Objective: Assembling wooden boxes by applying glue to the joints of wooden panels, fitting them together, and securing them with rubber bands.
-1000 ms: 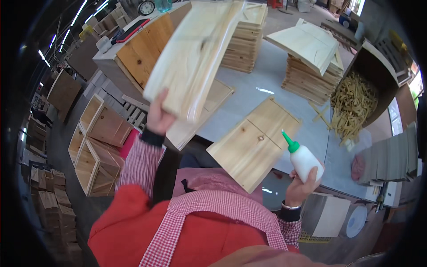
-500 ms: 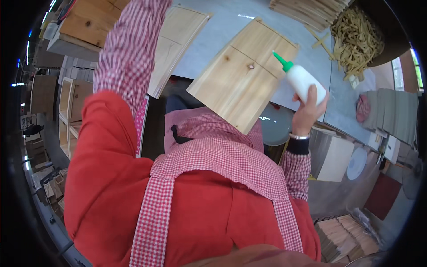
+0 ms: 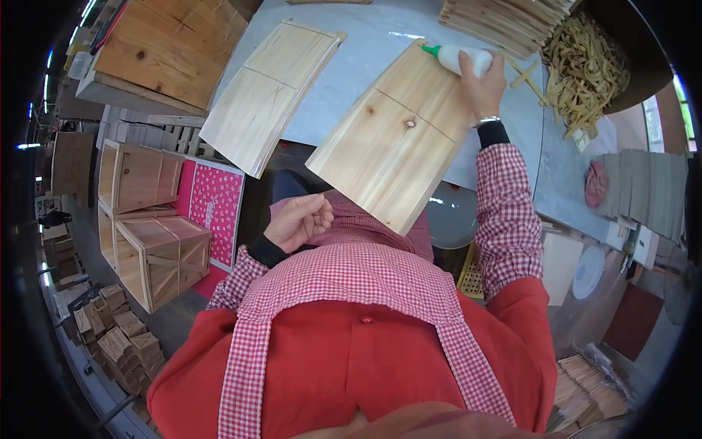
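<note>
A white squeeze bottle [image 3: 468,61] with a green nozzle lies tilted in my right hand [image 3: 482,82], whose fingers wrap round it. The nozzle tip is at the far corner of a pale wooden panel [image 3: 398,146]; whether it touches the wood I cannot tell. This panel has a groove across it and two dark knots, and its near end juts past the table edge toward me. My left hand [image 3: 301,222] is held in front of my apron, palm up, fingers curled in and thumb against them. Anything inside those fingers is hidden.
A second grooved panel [image 3: 270,91] lies left on the grey table [image 3: 365,44]. Stacked wood strips [image 3: 504,25] and a heap of thin wood pieces [image 3: 585,73] sit at the far right. Wooden crates [image 3: 161,249] stand at left, beside a pink patterned board [image 3: 217,208].
My right hand has carried the bottle up and left to the panel's far corner. My left arm, stretched far out before, has drawn back to my waist.
</note>
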Motion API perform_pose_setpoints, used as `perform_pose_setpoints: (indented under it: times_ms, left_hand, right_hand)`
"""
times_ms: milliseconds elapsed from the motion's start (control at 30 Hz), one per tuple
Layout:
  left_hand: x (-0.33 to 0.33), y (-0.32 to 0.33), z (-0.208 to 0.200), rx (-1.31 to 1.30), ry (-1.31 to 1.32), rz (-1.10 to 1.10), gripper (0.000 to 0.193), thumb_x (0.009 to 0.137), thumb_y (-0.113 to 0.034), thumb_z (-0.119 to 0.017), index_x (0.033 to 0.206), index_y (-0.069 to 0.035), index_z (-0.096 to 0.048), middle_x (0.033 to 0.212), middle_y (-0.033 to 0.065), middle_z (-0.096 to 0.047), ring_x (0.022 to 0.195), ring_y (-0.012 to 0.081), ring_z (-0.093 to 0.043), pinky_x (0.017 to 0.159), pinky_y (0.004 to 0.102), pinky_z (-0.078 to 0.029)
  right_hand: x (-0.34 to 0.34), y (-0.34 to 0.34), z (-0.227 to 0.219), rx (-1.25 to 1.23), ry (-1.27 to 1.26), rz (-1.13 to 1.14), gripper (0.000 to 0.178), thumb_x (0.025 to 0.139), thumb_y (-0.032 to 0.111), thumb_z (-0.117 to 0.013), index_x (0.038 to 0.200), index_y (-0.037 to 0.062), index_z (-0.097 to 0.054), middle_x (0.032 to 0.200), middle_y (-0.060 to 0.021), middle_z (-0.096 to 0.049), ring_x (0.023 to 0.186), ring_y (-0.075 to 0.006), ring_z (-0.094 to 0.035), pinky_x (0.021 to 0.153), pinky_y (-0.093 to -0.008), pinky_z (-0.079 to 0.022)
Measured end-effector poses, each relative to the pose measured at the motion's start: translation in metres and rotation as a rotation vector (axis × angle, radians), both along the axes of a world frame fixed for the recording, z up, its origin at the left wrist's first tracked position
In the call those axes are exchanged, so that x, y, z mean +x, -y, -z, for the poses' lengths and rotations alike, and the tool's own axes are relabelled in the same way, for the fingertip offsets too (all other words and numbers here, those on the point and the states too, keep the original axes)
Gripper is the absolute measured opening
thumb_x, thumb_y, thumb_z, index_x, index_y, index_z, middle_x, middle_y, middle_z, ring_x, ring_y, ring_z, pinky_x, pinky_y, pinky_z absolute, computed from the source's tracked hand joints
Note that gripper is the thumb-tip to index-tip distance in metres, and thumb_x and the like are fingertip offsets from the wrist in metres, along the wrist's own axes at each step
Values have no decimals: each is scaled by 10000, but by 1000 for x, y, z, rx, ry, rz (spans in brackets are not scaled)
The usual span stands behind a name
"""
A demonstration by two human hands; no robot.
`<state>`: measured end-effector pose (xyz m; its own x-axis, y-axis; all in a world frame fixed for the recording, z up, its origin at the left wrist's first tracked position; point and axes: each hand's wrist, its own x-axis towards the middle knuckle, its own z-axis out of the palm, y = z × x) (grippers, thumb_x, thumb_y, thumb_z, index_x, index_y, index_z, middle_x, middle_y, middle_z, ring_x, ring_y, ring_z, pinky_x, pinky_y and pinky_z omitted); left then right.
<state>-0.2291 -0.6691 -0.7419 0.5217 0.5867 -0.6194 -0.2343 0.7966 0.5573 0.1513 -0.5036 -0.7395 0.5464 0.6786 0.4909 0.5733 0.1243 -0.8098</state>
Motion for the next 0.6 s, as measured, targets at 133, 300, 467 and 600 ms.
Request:
perform_pose_setpoints:
  times_ms: [133, 300, 467, 600]
  left_hand:
    - [4, 0, 11, -100, 56, -39, 253, 975, -239, -499, 1004, -8, -597, 896, 91, -654, 823, 171, -647, 740, 273, -548]
    - [36, -5, 16, -98, 82, -5, 361, 966, -270, -518, 1202, 2, -508, 1135, 147, -598, 1049, 228, -600, 887, 355, -516]
    - [54, -15, 22, -165, 164, -20, 486, 955, -281, -536, 1320, 2, -385, 1295, 174, -505, 1162, 273, -541, 980, 416, -463]
    - [66, -19, 24, -161, 199, -35, 507, 959, -244, -524, 1355, 6, -328, 1320, 180, -482, 1215, 282, -501, 1017, 434, -438]
  right_hand:
    - [8, -10, -5, -25, 109, -71, 460, 757, 301, -731, 1050, -5, -551, 877, -195, -649, 801, -331, -642, 740, -392, -501]
    - [49, 15, -15, -43, 303, -106, 431, 756, 294, -726, 1030, 5, -561, 860, -199, -647, 782, -343, -642, 712, -397, -504]
    - [70, 67, -29, -74, 363, -43, 412, 756, 289, -728, 1008, 6, -567, 847, -193, -645, 755, -337, -642, 675, -398, -504]
    - [79, 92, -27, -61, 374, 31, 412, 765, 284, -732, 1011, -1, -566, 837, -179, -644, 736, -303, -643, 666, -388, -504]
